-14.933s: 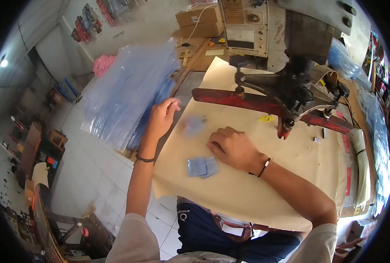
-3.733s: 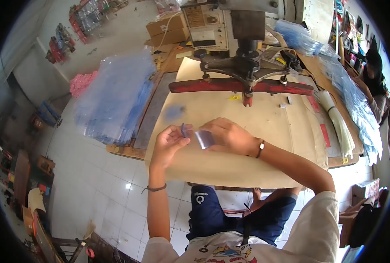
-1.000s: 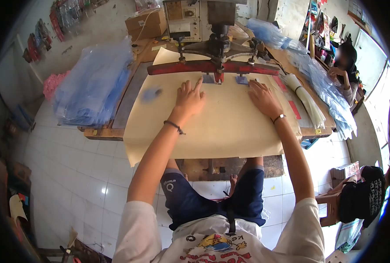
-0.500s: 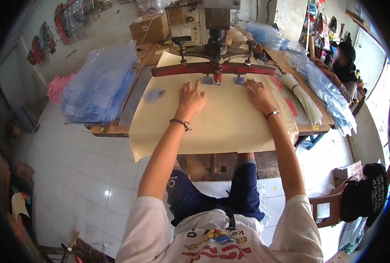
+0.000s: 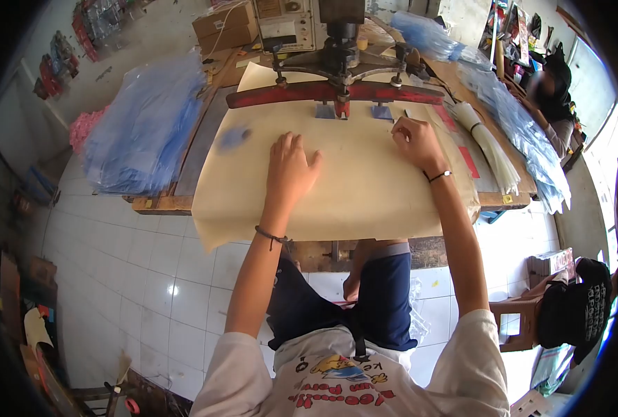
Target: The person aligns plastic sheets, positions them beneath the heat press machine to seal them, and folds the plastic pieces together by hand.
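Note:
My left hand (image 5: 293, 167) rests on the tan sheet (image 5: 337, 201), fingers spread, holding nothing. At the right, my right hand (image 5: 418, 141) has its fingers curled together; whether something small is between them cannot be made out. Just beyond the hands, the red bar (image 5: 274, 95) of the press spans the sheet. Two small blue pieces lie by its front edge: a left piece (image 5: 325, 110) beside the red centre prong and a right piece (image 5: 381, 112) near my right hand. Neither hand touches them.
Blue plastic sheets (image 5: 145, 125) are stacked on the left. A pale bundle (image 5: 486, 146) and long clear plastic (image 5: 524, 132) lie on the right. Behind the press stand a control box (image 5: 285, 28) and a cardboard box (image 5: 224, 29). Another person (image 5: 556, 90) sits at the far right.
My left hand has drawn back from the left blue piece, toward me and slightly left. My right hand has lifted away from the right piece and curled its fingers, which were stretched out before.

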Demonstrator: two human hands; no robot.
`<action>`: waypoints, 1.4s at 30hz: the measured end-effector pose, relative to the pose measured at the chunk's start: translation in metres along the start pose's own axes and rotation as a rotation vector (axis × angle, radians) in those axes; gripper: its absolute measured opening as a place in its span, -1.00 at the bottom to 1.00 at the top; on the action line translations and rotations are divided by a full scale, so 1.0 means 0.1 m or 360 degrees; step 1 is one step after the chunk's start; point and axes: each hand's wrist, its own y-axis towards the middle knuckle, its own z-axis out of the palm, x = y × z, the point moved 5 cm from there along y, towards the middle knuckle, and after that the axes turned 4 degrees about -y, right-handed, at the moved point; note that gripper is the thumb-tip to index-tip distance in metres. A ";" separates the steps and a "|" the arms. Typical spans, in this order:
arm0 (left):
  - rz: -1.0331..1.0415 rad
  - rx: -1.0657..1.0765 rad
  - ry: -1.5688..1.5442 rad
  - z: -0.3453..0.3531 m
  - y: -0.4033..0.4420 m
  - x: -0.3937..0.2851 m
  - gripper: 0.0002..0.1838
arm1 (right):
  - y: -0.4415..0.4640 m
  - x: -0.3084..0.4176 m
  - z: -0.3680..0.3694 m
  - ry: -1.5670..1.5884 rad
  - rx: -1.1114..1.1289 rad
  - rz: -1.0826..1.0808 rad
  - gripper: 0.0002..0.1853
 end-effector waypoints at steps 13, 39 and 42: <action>-0.0027 -0.0113 -0.0100 -0.04 -0.03 -0.01 -0.44 | -0.07 0.14 -0.12 0.0161 0.0030 0.0030 -0.91; 0.0135 0.0318 0.0185 -0.12 0.09 -0.11 -0.49 | -0.10 0.22 0.01 -0.0253 0.0424 0.0235 -0.72; 0.0317 0.0378 0.0434 -0.08 0.35 -0.04 -0.46 | -0.10 0.14 0.06 -0.0310 0.0347 0.0333 -0.62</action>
